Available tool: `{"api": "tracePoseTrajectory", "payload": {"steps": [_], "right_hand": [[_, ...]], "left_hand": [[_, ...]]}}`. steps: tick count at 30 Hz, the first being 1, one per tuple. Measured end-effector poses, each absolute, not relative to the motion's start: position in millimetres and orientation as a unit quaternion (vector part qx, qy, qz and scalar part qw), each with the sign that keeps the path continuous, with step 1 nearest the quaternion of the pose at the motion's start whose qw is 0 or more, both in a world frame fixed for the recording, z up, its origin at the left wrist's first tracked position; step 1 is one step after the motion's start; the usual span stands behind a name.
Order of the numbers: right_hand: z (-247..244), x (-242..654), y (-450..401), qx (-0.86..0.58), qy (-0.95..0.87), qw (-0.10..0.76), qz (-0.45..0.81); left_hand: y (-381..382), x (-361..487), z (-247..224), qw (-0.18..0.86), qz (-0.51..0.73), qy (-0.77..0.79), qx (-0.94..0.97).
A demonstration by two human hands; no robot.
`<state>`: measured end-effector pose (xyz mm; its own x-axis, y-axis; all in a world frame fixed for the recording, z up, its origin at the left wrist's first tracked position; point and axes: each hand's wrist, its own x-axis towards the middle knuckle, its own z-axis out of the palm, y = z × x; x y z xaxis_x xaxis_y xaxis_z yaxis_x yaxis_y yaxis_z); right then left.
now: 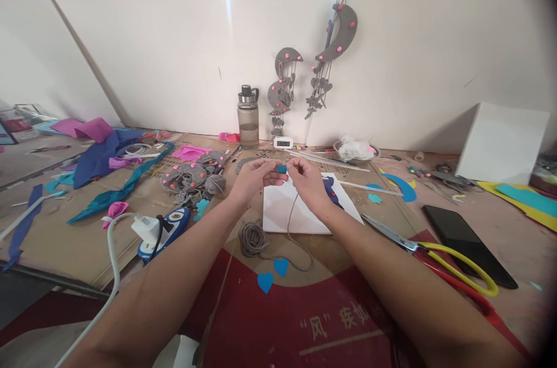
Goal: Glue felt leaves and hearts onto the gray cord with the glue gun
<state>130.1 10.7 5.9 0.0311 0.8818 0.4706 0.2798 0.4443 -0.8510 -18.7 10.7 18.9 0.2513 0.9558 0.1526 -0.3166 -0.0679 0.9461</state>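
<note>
left hand, right hand tight on blue piece, cardboard below, white panel behind

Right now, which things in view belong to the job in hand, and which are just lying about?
Seemingly in the job:
- blue piece held in the left hand, right hand close beside it
- grey yarn, a strand rising toward the right hand
- probably the blue hearts

Apparently lying about:
- water bottle
- phone
- small clock

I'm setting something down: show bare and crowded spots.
Bare: red cardboard nearer than the blue hearts, between forearms; brown cardboard between blue strip and white cable. Crowded: around the grey pieces, and by the scissors and phone.
</note>
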Motion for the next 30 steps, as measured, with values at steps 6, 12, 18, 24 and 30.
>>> {"api": "tracePoseTrajectory", "payload": {"steps": [6, 12, 18, 24, 30], "right_hand": [[-4, 123, 6, -0.462, -0.613, 0.577, 0.279], [-26, 113, 5, -0.476, -0.603, 0.576, 0.278], [-37, 108, 7, -0.485, -0.607, 0.559, 0.29], [-34, 107, 6, -0.484, -0.608, 0.563, 0.281], [-36, 108, 8, -0.481, -0.612, 0.567, 0.27]], "left_hand": [[15, -22, 17, 0.541, 0.556, 0.395, 0.491], [33, -31, -2, 0.448, 0.591, 0.435, 0.511], [41, -32, -15, 0.389, 0.582, 0.469, 0.539], [41, -29, -18, 0.366, 0.565, 0.477, 0.565], [38, -29, -14, 0.349, 0.57, 0.468, 0.578]]}}
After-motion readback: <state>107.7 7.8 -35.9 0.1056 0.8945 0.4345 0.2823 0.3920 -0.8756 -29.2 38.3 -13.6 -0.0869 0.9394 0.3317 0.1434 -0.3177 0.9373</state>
